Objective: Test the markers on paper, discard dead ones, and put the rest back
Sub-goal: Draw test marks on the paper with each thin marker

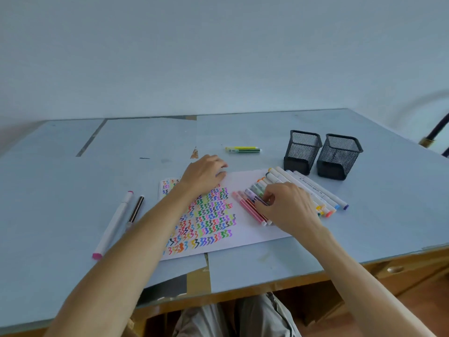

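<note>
Black metal-mesh cups (302, 152), matt paper sheet (245, 229), worn wooden table (73, 190)

Two mesh cups (302, 152) (339, 156), one paper (243, 229), two hands (204, 173) (289, 207). Markers: two at far left (113, 224) (136, 209), two up top (241, 148) (245, 151), plus a row (306, 188) on the paper, too overlapped to count.
</note>
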